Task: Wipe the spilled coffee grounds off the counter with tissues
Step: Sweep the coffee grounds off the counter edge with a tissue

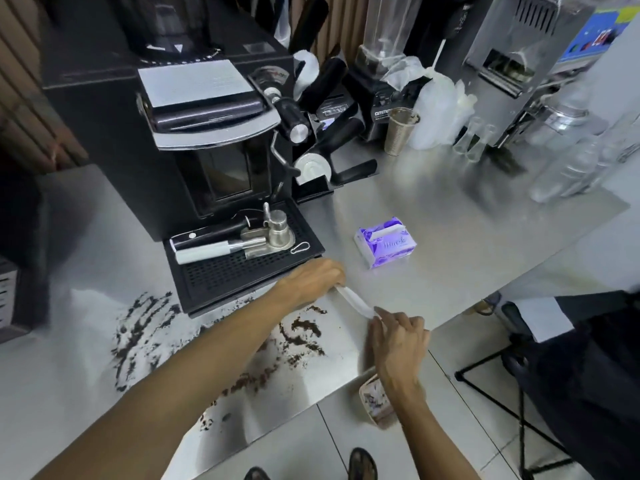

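Right hand [398, 344] and left hand [313, 278]: each pinching closed on one end of a tissue [355, 301], stretching it above the counter [450, 271]. Tissue: light, limp, tearing easily; bunching advised. Coffee grounds [304, 329]: lying at seven o'clock from it.

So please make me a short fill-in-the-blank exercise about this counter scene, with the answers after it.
1. Both hands, the left hand and the right hand, hold one white ____ between them.
2. The purple tissue pack lies on the ____.
3. The coffee grounds are ____ on the counter.

Answers: tissue; counter; still
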`<state>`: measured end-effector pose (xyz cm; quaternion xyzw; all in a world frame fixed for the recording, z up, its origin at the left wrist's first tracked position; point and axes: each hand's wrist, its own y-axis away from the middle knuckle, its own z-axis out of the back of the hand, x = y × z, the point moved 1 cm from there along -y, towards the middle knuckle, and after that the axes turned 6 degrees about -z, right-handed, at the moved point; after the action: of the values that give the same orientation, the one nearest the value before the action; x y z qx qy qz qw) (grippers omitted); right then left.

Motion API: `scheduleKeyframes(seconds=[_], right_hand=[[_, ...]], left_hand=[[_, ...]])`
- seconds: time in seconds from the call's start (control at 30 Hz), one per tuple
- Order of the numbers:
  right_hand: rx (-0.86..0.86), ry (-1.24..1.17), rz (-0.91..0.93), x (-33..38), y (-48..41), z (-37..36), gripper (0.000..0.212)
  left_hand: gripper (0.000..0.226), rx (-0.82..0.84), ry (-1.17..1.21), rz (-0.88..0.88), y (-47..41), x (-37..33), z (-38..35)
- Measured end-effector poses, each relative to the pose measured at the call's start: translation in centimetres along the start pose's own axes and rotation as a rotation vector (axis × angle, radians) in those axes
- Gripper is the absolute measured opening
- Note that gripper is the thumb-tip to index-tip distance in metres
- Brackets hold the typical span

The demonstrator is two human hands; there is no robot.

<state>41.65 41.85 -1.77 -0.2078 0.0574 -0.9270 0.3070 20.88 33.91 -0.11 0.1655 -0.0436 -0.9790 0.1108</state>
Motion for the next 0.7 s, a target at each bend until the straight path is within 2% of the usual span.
scheduleKeyframes(seconds=[0.13, 0.27, 0.4, 0.57, 0.7], right_hand=[[0.016, 0.085, -0.001, 0.2, 0.6, -0.6, 0.028], [0.068, 0.054, 0.030, 2.2, 3.7, -0.6, 0.019], [0.080, -0.059, 0.047, 4.6, 5.7, -0.8, 0.008], [0.036, -0.115, -0.116, 3.4, 3.7, -1.5, 0.019], [0.059, -0.012, -0.103, 3.6, 3.1, -2.1, 0.017]], left_hand=[[0.020, 0.037, 0.027, -0.031, -1.1, -0.1, 0.6], [0.008, 0.101, -0.027, -0.114, -0.1, 1.2, 0.5], [0.007, 0.156, -0.051, -0.145, 1.3, 2.5, 1.9], [0.019, 0.036, -0.087, -0.134, 1.2, 1.9, 3.1], [0.028, -0.019, -0.159, -0.129, 1.3, 0.9, 2.1]])
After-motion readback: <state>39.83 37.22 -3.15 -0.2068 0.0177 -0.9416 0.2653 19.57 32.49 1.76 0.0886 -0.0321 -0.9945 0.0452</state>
